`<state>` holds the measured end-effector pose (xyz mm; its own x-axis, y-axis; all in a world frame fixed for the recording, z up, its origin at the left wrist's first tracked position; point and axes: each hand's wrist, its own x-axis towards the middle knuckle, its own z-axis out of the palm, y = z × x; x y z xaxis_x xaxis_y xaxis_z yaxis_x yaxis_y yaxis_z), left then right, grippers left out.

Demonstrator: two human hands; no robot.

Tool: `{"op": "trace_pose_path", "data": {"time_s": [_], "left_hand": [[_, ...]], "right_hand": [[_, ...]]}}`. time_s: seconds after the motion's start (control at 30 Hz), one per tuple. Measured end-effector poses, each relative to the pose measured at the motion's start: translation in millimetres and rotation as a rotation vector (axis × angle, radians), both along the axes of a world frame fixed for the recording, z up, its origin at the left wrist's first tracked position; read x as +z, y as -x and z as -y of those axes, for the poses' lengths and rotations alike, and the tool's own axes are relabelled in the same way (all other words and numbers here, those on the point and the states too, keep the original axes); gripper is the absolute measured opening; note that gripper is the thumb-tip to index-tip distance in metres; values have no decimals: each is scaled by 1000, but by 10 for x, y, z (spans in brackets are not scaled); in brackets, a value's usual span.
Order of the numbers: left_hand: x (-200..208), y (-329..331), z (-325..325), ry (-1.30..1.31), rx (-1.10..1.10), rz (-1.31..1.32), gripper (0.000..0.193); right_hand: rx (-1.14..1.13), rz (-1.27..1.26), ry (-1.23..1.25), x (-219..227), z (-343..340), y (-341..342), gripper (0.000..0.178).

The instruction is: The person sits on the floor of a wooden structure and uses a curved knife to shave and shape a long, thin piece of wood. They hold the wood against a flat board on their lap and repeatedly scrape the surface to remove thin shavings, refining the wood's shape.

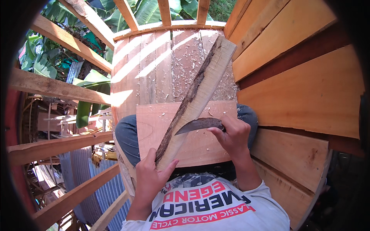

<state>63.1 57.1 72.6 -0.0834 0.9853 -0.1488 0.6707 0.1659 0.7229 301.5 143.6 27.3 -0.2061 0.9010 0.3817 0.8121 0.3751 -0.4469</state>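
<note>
A long piece of wood (208, 79) with dark bark along its left edge slants from near my lap up to the far right. My left hand (153, 172) is closed around its near end, thumb on the pale face. In my right hand (234, 134) is a knife (198, 124) with a dark curved blade; the fingers wrap its handle, which they hide. The blade lies across the pale face of the wood, its tip pointing left. Beneath both, a flat wooden board (154, 123) rests over my legs, with a few shavings on it.
Wood shavings (189, 69) litter the plank floor (146, 81) ahead. A slatted wooden railing (63, 90) runs along the left and far sides, with banana leaves (138, 15) and corrugated metal sheets (106, 192) beyond. A plank wall (300, 92) stands close on the right.
</note>
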Motion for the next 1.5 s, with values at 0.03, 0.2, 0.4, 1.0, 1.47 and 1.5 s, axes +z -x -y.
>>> {"op": "trace_pose_path", "data": {"time_s": [0.03,0.2,0.4,1.0,1.47,1.5], "left_hand": [[-4,9,16,20,-2,-17,45],[-91,208,174,116,60,-60,43],[-149,200,182,195,100,11,42],[80,-73,20,252,-52,133,40],[-36,-96,16,149,-83,232,39],[-27,-78,18,186,-88,205,39]], "right_hand": [[-33,-16,9,-34,3,-3,53],[-402,-287,170,-3,-304,-500,45],[9,-135,165,-119,-46,-176,46],[-156,-342,195,-187,-139,-141,50],[27,-193,180,-149,64,-28,50],[16,-169,194,-157,74,-72,50]]}}
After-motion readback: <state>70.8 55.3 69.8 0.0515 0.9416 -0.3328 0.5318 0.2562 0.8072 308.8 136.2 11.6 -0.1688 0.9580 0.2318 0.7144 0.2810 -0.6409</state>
